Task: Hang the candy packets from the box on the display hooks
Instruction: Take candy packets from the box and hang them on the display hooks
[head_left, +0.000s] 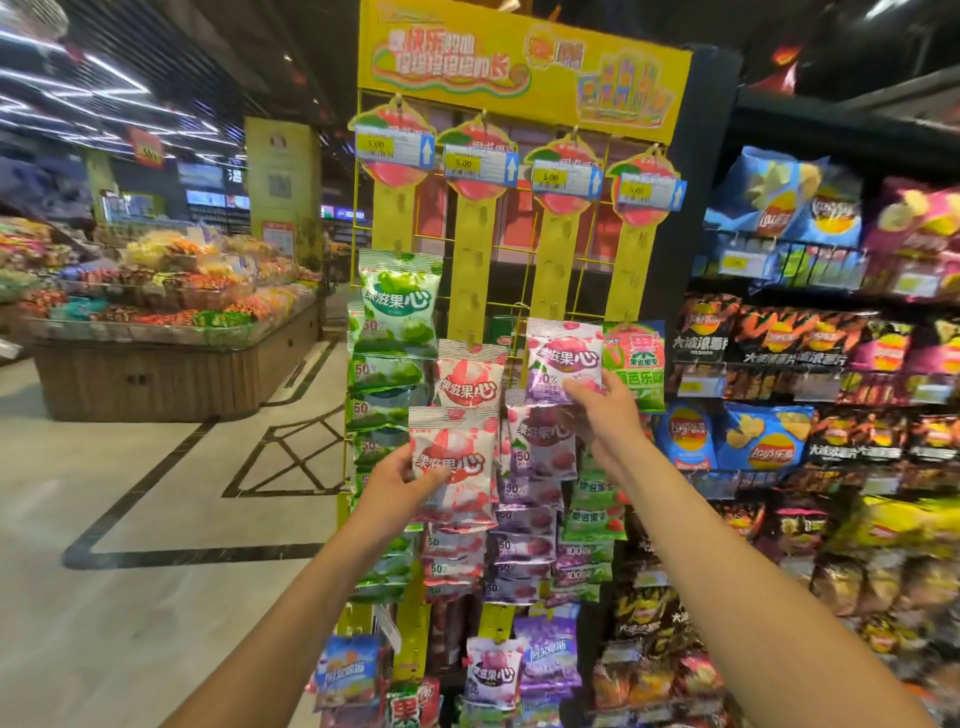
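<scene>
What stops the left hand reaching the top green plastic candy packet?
Probably nothing, so yes: the green plastic candy packet hangs above the left hand, unobstructed, though that hand grips a red-and-white plastic packet.

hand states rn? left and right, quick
Left hand: grips a red-and-white candy packet at its lower left edge.
Right hand: pinches a purple candy packet at its bottom edge.
</scene>
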